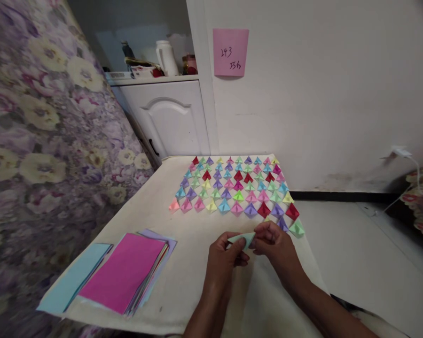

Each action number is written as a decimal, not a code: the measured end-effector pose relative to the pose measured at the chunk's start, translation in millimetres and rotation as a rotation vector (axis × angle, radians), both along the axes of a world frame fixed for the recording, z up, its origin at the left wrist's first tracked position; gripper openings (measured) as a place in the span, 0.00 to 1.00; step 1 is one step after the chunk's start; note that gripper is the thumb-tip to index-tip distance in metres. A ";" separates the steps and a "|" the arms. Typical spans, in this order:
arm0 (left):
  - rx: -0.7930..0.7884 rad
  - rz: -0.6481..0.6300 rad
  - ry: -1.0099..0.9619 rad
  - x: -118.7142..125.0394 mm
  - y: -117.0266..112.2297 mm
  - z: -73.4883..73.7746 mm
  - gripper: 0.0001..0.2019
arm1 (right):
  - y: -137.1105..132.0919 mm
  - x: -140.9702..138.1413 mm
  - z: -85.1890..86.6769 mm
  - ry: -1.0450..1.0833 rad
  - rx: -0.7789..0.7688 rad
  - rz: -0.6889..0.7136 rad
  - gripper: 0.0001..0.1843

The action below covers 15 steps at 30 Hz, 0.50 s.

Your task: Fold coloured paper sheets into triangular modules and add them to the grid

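Note:
My left hand (225,256) and my right hand (273,244) meet over the near part of a cream table (183,281). Both pinch one small light blue folded paper (241,239) between their fingertips, held just above the table top. Beyond the hands lie several rows of small folded paper pieces (236,188) in red, pink, purple, blue, green and yellow, set out in a grid. The nearest pieces of that grid sit just past my right hand.
A stack of coloured paper sheets (125,272) with a pink sheet on top lies at the table's near left, beside a light blue sheet (74,277). A floral cloth (38,141) hangs left. A white cabinet (169,117) and a pink wall note (230,51) are behind.

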<state>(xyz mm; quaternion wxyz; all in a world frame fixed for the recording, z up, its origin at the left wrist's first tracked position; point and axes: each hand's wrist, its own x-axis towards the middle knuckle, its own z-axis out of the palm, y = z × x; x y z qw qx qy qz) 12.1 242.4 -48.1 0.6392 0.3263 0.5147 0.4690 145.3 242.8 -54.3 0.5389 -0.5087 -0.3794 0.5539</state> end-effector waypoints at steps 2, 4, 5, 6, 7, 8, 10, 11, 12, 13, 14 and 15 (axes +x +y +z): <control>0.001 -0.004 0.002 0.0 -0.3 0.3 0.14 | -0.4 -0.7 1.1 0.021 -0.007 -0.018 0.14; 0.003 -0.009 0.002 0.3 -0.7 0.6 0.14 | -0.5 -1.2 1.6 0.035 0.008 -0.031 0.15; 0.001 -0.010 0.005 0.4 -0.9 0.8 0.13 | -0.5 -1.4 1.6 0.038 0.017 -0.030 0.15; -0.002 -0.008 0.010 0.6 -1.0 1.0 0.13 | -0.4 -1.5 1.4 0.039 0.023 -0.026 0.15; -0.006 -0.002 0.015 0.7 -1.1 1.2 0.13 | -0.4 -1.6 1.2 0.036 0.027 -0.020 0.14; -0.008 0.005 0.020 0.7 -1.0 1.4 0.12 | -0.5 -1.8 1.1 0.034 0.030 -0.017 0.15; -0.003 0.022 0.029 0.7 -0.8 1.5 0.12 | -0.9 -2.1 1.1 0.031 0.031 -0.014 0.15; 0.001 0.028 0.030 0.6 -0.6 1.4 0.12 | -1.2 -2.3 1.5 0.030 0.034 -0.012 0.16; 0.005 0.030 0.030 0.5 -0.4 1.2 0.12 | -1.7 -2.3 2.1 0.028 0.039 -0.008 0.16; 0.008 0.030 0.029 0.3 -0.1 1.0 0.12 | -2.2 -2.1 2.9 0.025 0.045 -0.003 0.16; 0.009 0.026 0.026 0.2 0.1 0.8 0.12 | -2.7 -1.6 3.9 0.018 0.050 0.002 0.16; 0.008 0.022 0.023 0.0 0.3 0.7 0.12 | -3.3 -0.8 5.0 0.007 0.053 0.012 0.16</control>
